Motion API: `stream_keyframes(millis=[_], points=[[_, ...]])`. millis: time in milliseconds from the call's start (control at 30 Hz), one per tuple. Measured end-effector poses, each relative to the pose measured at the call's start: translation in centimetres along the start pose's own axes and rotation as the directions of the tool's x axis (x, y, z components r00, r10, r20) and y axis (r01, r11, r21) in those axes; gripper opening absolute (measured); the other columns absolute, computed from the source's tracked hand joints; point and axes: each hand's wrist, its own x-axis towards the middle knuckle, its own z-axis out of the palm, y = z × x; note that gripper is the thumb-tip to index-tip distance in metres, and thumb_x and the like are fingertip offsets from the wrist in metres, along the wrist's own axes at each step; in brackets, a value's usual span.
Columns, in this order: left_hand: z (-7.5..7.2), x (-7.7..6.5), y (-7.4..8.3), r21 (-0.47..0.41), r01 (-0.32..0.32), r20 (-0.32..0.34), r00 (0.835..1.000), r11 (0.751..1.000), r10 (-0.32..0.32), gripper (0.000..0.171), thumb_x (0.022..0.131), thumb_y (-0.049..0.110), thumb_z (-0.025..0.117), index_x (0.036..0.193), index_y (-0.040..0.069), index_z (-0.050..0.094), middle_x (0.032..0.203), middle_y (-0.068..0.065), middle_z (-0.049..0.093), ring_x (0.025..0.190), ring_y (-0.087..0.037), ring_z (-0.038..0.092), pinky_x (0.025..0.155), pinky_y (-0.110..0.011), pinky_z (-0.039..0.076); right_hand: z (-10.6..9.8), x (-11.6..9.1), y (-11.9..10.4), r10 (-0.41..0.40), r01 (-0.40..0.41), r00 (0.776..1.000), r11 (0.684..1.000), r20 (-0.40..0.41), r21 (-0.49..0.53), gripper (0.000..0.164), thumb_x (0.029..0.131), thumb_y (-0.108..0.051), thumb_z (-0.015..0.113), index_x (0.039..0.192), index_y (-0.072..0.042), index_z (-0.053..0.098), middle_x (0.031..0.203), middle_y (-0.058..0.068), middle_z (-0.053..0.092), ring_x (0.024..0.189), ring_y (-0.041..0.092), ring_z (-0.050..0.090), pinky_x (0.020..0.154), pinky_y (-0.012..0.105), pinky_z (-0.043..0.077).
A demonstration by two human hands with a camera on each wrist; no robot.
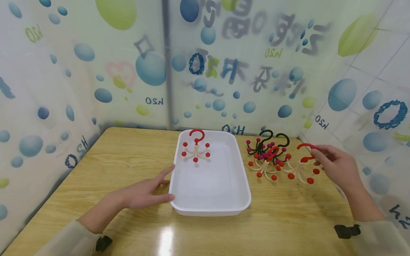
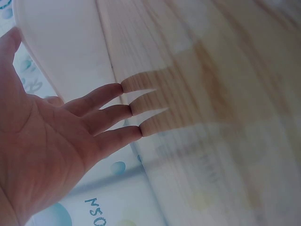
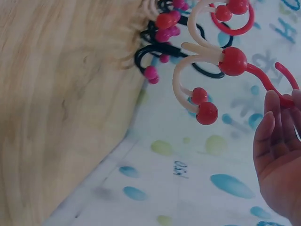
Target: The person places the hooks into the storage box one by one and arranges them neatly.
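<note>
My right hand (image 1: 339, 169) pinches the red hook of a cream multi-arm hanger with red ball tips (image 3: 233, 61), at the table's right side. Its curved cream arms hang down below the hook. My left hand (image 1: 141, 193) touches the left edge of a white rectangular tray (image 1: 211, 188), fingers spread and extended; in the left wrist view, three fingertips meet the table surface beside it. Inside the tray, near its back left, stands a similar red-and-cream hanger (image 1: 196, 141).
Right of the tray, another red-and-cream hanger (image 1: 267, 156) is bunched with black hangers (image 1: 287, 139) that have magenta ball tips. They overlap, so their arms are hard to separate. Patterned curtains (image 1: 237, 117) enclose the back and sides of the wooden table (image 1: 128, 156).
</note>
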Motion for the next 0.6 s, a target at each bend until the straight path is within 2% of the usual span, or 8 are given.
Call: stream_keyframes(millis=[133,200,367,500,600], points=[[0.0,0.0,0.0,-0.001,0.002,0.0,1.0,1.0,-0.002,0.094,0.094,0.066,0.058,0.164,0.038,0.001,0.151,-0.006,0.054,0.145,-0.035,0.043,0.117,-0.063,0.032,-0.4,-0.8,-1.8,-0.05,0.051,0.999,0.998,-0.014,0.044,0.043,0.101,-0.046,0.061,0.126,-0.012,0.069,0.081,-0.025,0.066,0.067,0.0,0.065,0.057,0.019,0.052],[0.0,0.0,0.0,-0.001,0.005,0.001,1.0,1.0,-0.005,0.094,0.094,0.066,0.058,0.163,0.039,0.001,0.152,-0.006,0.054,0.145,-0.035,0.043,0.117,-0.063,0.031,-0.5,-1.3,-2.8,-0.082,0.083,0.996,0.995,-0.022,0.063,0.039,0.1,-0.043,0.063,0.124,-0.013,0.07,0.083,-0.023,0.068,0.068,0.0,0.065,0.058,0.018,0.053],[0.0,0.0,0.1,0.011,0.015,0.004,1.0,1.0,-0.015,0.095,0.094,0.067,0.058,0.164,0.038,0.001,0.152,-0.006,0.054,0.145,-0.035,0.043,0.118,-0.063,0.031,-0.2,-2.0,-5.1,-0.178,0.179,0.984,0.977,-0.015,0.117,0.029,0.1,-0.032,0.067,0.121,-0.012,0.072,0.088,-0.007,0.074,0.068,0.003,0.065,0.057,0.018,0.053],[-0.1,0.0,0.2,0.013,0.025,0.008,1.0,1.0,-0.026,0.095,0.094,0.067,0.058,0.163,0.039,0.0,0.152,-0.007,0.054,0.145,-0.036,0.043,0.117,-0.064,0.031,0.3,-2.2,-6.9,-0.227,0.222,0.974,0.963,0.015,0.152,0.026,0.1,-0.029,0.068,0.119,-0.012,0.073,0.087,-0.006,0.072,0.067,0.012,0.065,0.055,0.021,0.052],[-0.1,0.0,0.2,0.016,0.024,0.006,1.0,1.0,-0.024,0.094,0.094,0.067,0.058,0.163,0.039,0.001,0.152,-0.006,0.054,0.145,-0.036,0.043,0.118,-0.064,0.031,0.8,-2.3,-8.3,-0.233,0.225,0.972,0.96,0.029,0.167,0.024,0.099,-0.031,0.069,0.116,-0.015,0.074,0.087,-0.006,0.072,0.068,0.014,0.063,0.054,0.024,0.05]])
